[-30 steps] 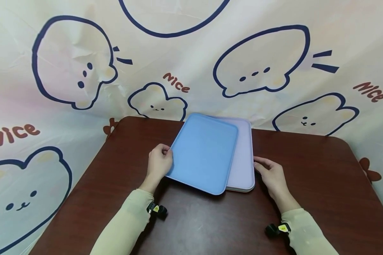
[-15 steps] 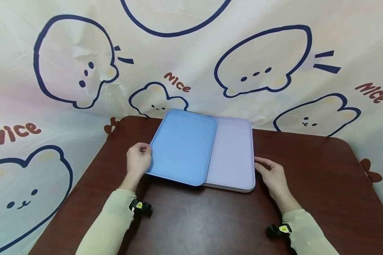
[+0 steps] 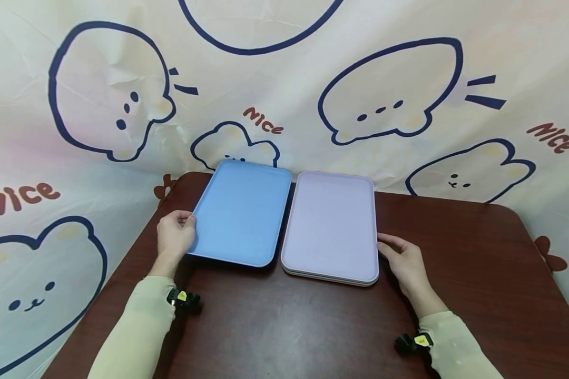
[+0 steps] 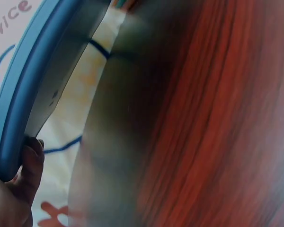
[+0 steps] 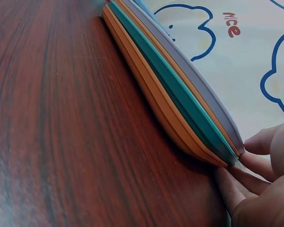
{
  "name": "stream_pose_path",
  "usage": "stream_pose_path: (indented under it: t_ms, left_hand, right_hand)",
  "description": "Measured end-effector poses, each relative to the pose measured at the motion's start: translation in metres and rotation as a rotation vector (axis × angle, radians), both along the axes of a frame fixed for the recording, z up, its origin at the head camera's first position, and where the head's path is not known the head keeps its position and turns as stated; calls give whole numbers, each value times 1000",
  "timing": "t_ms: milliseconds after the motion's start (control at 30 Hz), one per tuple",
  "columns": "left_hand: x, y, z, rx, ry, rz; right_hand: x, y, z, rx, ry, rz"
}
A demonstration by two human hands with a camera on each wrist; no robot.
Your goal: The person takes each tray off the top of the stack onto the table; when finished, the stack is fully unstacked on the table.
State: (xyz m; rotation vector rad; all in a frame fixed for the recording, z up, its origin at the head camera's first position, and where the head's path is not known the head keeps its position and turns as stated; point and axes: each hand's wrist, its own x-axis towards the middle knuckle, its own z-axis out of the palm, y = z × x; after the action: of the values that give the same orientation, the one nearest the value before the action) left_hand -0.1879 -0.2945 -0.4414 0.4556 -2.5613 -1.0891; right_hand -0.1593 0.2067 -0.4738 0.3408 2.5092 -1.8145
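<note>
My left hand grips the left edge of a blue tray in the head view. The left wrist view shows this tray raised above the table, with a finger tucked against its underside. To its right lies a stack of trays with a lavender tray on top. In the right wrist view, orange and teal trays show beneath the lavender one. At the stack's right edge, my right hand touches the side with its fingertips, the fingers fairly straight.
A dark brown wooden table bears the stack. Behind it hangs a pale cloth backdrop with cartoon outlines, close to the table's back edge. Each wrist wears a small black camera.
My left hand has drawn the blue tray leftward off the stack, so the lavender tray is fully uncovered and a gap separates them. The right hand has stayed at the stack's edge.
</note>
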Motion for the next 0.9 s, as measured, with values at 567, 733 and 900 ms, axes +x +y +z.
stream_pose_path:
  t_ms: [567,733,900]
  left_hand:
    - [-10,-40,-15,-56,-146,46]
    - [-8,-48,-18,-31,-184,80]
    - [-7,-54,-21,4,-195,114]
  right_hand:
    - [0,0,-2,8,-1,-1]
    - [1,1,-2,8,2,1]
    - [1,2,-2,9,4,-2]
